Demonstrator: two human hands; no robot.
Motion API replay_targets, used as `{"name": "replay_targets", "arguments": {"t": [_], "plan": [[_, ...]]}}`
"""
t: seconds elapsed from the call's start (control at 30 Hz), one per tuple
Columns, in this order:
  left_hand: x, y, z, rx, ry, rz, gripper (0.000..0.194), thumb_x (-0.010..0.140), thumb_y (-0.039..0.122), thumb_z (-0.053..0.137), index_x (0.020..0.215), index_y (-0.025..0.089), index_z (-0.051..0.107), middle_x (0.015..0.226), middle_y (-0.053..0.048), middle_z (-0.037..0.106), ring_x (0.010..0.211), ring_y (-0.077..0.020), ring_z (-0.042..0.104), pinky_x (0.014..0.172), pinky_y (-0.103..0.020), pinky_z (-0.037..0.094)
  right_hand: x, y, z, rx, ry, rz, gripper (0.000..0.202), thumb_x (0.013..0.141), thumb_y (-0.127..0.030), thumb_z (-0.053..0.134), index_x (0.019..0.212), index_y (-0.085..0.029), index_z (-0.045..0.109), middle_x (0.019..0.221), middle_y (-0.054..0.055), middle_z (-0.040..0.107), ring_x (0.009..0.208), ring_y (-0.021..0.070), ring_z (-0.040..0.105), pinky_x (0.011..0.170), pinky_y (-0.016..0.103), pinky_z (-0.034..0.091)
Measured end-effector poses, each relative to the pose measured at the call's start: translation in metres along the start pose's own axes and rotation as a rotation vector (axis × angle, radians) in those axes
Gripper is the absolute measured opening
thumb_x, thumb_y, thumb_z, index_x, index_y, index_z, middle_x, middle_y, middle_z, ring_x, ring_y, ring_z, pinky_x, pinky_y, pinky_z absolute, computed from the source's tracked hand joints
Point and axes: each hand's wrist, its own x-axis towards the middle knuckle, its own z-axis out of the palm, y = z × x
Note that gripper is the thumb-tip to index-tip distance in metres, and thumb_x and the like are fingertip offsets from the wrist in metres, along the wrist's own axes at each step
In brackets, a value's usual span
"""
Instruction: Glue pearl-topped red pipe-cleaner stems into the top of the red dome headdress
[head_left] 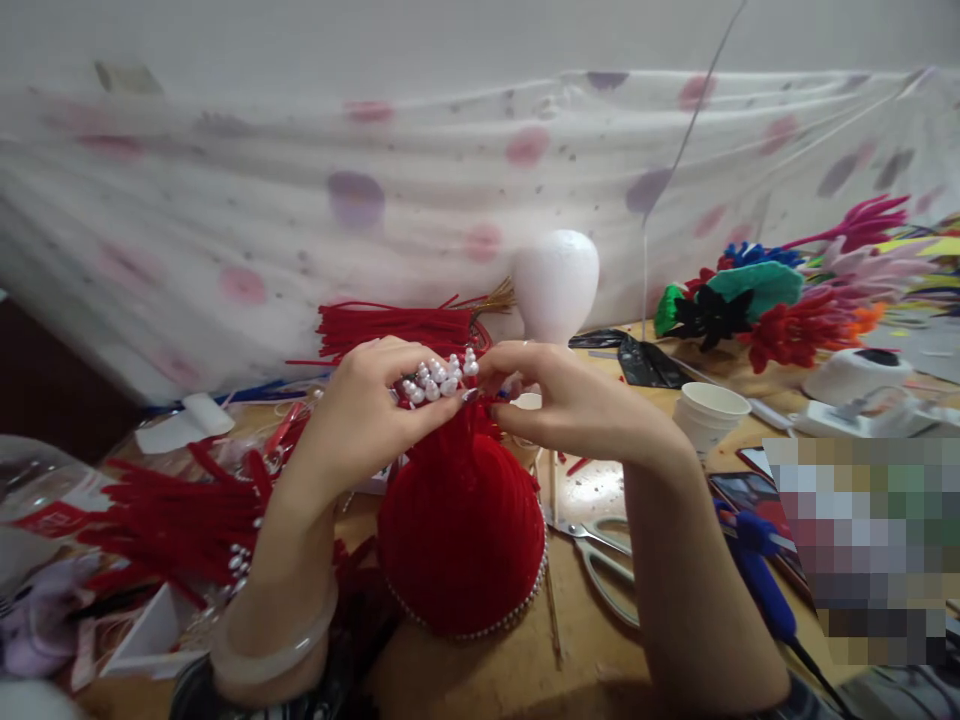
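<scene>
A domed red fuzzy headpiece [465, 540] with a string of small pearls along its lower edge stands on the table in front of me. Above its top, my left hand [375, 400] is closed, thumb and fingers around a cluster of white pearl beads [435, 382]. My right hand [559, 395] meets it from the other side, its fingers curled in a pinch at the red tip beside the pearls. What lies between those right fingertips is mostly hidden.
Scissors [600, 560] and a blue glue gun [765, 580] lie to the right, near a paper cup [709, 415]. Red chenille stems [180, 515] pile up at left. Behind are a white foam head [559, 285] and colourful fuzzy flowers [795, 320].
</scene>
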Motion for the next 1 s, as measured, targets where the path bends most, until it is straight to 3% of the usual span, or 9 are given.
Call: {"name": "replay_targets", "arguments": {"t": [0.13,0.27,0.4,0.63,0.87,1.0], "plan": [[-0.001,0.000,0.000,-0.010,0.011,0.011,0.007,0.077,0.026,0.071,0.080,0.019,0.069,0.085,-0.002,0.070,0.079,-0.0199,0.063,0.073,-0.034,0.046,-0.002,0.001,-0.004,0.038,-0.004,0.053,0.015,0.078,-0.018,0.066,0.092,-0.016,0.070,0.085,0.001,0.071,0.076,0.0138,0.063,0.069,0.027,0.048],[-0.001,0.000,0.001,0.000,0.022,0.006,0.008,0.077,0.027,0.072,0.079,0.020,0.069,0.085,-0.002,0.071,0.079,-0.0206,0.063,0.072,-0.034,0.047,-0.002,0.005,-0.005,0.163,-0.005,0.144,0.014,0.078,-0.017,0.067,0.092,-0.015,0.069,0.079,0.001,0.072,0.071,0.0127,0.065,0.065,0.025,0.049],[-0.001,0.000,0.004,0.019,0.027,0.002,0.009,0.077,0.027,0.074,0.082,0.021,0.070,0.086,-0.002,0.071,0.080,-0.0208,0.064,0.075,-0.035,0.049,-0.001,0.005,-0.002,0.087,-0.070,0.089,0.011,0.081,-0.017,0.065,0.088,-0.015,0.072,0.077,0.000,0.070,0.071,0.0121,0.061,0.064,0.025,0.045],[0.001,0.006,0.006,-0.055,0.031,-0.034,0.022,0.080,0.027,0.071,0.101,0.023,0.068,0.102,-0.002,0.074,0.092,-0.0208,0.067,0.083,-0.034,0.051,0.003,0.006,0.005,-0.002,-0.071,0.027,0.014,0.083,-0.020,0.058,0.075,-0.015,0.069,0.064,-0.004,0.053,0.062,0.0095,0.044,0.056,0.024,0.035],[0.000,0.003,-0.002,-0.005,-0.063,-0.030,0.030,0.077,0.024,0.072,0.106,0.023,0.066,0.101,-0.001,0.072,0.092,-0.0216,0.067,0.085,-0.036,0.051,0.001,0.009,0.004,0.028,-0.065,0.098,0.014,0.082,-0.023,0.058,0.082,-0.018,0.071,0.068,-0.003,0.059,0.063,0.0114,0.050,0.059,0.024,0.039],[-0.001,0.004,-0.003,-0.030,-0.049,-0.030,0.034,0.078,0.018,0.066,0.112,0.021,0.063,0.105,-0.003,0.071,0.094,-0.0205,0.067,0.086,-0.034,0.051,0.001,0.010,0.003,0.026,-0.071,0.082,0.014,0.083,-0.022,0.057,0.082,-0.019,0.071,0.069,-0.003,0.062,0.064,0.0110,0.052,0.058,0.024,0.038]]}}
